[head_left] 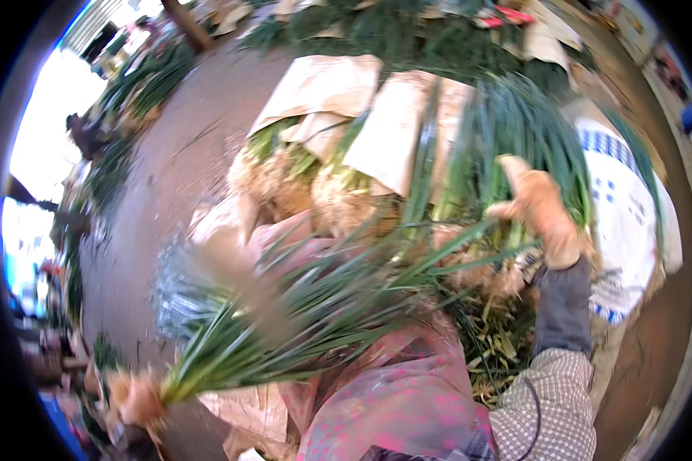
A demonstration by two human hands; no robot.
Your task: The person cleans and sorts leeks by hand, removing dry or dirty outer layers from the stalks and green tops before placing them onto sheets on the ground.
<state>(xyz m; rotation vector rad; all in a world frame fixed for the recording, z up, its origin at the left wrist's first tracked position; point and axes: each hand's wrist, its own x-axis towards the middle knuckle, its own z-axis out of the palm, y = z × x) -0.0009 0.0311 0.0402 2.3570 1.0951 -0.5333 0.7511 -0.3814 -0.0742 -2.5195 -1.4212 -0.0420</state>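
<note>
Low on the left, my left hand (137, 397) is closed around the base of a bunch of green onions (284, 307). Its long leaves fan rightward across my lap, over a pink-patterned cloth (396, 384). My right hand (544, 203), below a grey cuff, lies against the stems of an upright-lying leafy green onion bundle (515, 123); thumb and fingers are spread apart. Beside it are bundles in pale paper wraps (396, 131), their shaggy roots (346, 201) turned toward me. A blurred brown streak partly hides the bunch in my left hand.
Bluish-clear plastic strands (175, 284) lie heaped at left. A white sack with blue print (611, 207) sits to the right. Leaf scraps (488, 346) cover the ground near my right forearm. More green onions (392, 34) line the back, and a person (88, 134) is at far left.
</note>
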